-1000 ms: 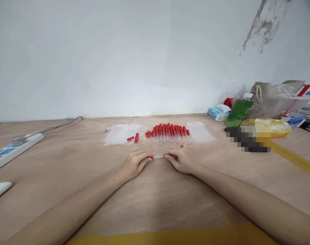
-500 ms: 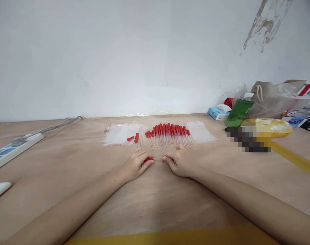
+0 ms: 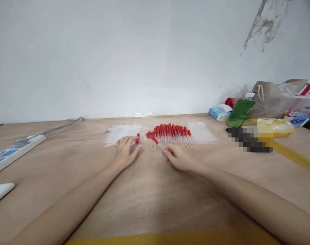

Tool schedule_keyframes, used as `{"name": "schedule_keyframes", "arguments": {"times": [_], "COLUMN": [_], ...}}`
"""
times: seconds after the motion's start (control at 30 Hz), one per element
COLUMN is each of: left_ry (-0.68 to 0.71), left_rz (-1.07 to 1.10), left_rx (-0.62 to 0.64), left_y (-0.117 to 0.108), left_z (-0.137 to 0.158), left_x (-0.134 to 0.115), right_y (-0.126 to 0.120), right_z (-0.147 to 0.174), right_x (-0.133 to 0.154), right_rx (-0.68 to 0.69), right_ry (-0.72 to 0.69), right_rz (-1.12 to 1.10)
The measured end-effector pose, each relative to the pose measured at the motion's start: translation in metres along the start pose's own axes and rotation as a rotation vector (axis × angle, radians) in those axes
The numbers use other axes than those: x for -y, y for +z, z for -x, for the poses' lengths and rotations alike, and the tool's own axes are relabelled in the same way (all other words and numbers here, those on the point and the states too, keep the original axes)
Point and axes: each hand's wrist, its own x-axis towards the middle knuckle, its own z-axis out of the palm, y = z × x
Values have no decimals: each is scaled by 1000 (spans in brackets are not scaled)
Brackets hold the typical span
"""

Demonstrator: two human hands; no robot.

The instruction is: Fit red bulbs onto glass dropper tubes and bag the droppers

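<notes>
Between the fingertips of my right hand (image 3: 177, 156) is the clear tube of a dropper (image 3: 155, 139), its red rubber bulb pointing up and to the left. My left hand (image 3: 125, 151) is open, fingers spread, over the loose red bulbs; one red bulb (image 3: 137, 138) shows past its fingertips. Beside that bulb lie several clear glass tubes (image 3: 142, 140). A row of red-bulbed droppers (image 3: 171, 131) lies beyond my right hand, bulbs toward the wall. Clear plastic bags lie on either side, a left stack (image 3: 116, 132) and a right one (image 3: 202, 132).
On the left are a white power strip (image 3: 19, 151) with a grey cable and a white rounded object (image 3: 2, 192). At the right stand a green bottle (image 3: 240, 110), a tissue pack (image 3: 218, 113), a yellow packet (image 3: 277, 126) and bags. A dark, pixelated item (image 3: 250, 140) lies before them.
My left hand has let go of the dropper's red bulb and moved left and away, opening over the loose bulbs. The dropper in my right hand has turned, bulb toward the row.
</notes>
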Motion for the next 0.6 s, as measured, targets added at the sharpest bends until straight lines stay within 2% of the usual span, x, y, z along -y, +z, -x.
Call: {"name": "schedule_keyframes", "arguments": {"times": [0.07, 0.13, 0.23, 0.4, 0.6], "left_ry": [-97, -154, -169, -120, -97], "left_rz": [-81, -122, -122, -94, -67], "left_rx": [2, 17, 64, 97, 108], "left_y": [2, 4, 6, 6, 10], "left_z": [-3, -5, -6, -6, -7], "left_x": [15, 26, 33, 33, 35], "right_y": [0, 2, 9, 29, 38], "right_z": [-15, -34, -63, -91, -91], "right_x": [-2, -2, 3, 9, 5], "right_rx": [27, -11, -117, -194, -184], "right_ry": [110, 217, 298, 340, 318], "right_rz": [-94, -35, 83, 230, 340]}}
